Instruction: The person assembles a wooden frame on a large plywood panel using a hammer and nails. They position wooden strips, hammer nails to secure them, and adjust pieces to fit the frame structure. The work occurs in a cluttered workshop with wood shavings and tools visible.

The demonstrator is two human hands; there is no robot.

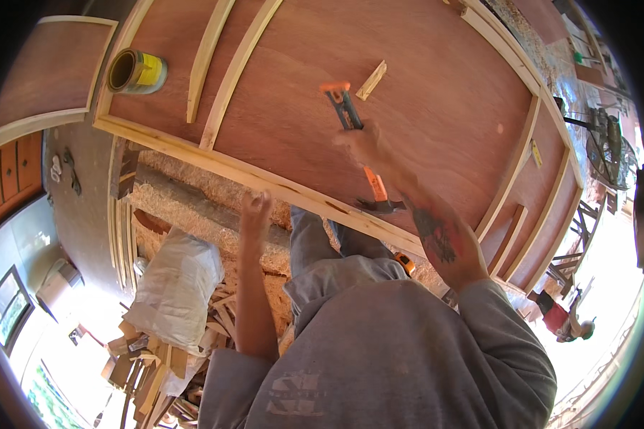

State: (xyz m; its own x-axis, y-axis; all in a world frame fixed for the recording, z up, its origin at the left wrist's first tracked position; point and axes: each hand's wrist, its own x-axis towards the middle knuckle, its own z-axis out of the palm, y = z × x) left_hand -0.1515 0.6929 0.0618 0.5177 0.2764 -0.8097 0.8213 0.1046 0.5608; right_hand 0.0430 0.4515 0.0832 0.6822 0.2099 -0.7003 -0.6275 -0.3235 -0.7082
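Past the grey cloth shirt (pixel 401 343), we see the right hand (pixel 365 145) clamped round an orange-and-black hammer (pixel 374 184) over the reddish plywood panel (pixel 422 121), long axis far-left to near-right, left hand (pixel 256 206) farther off leftward, curled, contents we can't tell.

Brown panel (pixel 429 136), top cut off

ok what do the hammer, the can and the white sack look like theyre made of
Hammer: head probably steel, dark-toned though blurred; handle seemingly plastic or rubber, going by its black and orange colouring. Can: likely thin metal with a yellow label, judging by its round rim. White sack: perhaps woven plastic, from its dull, creased surface.
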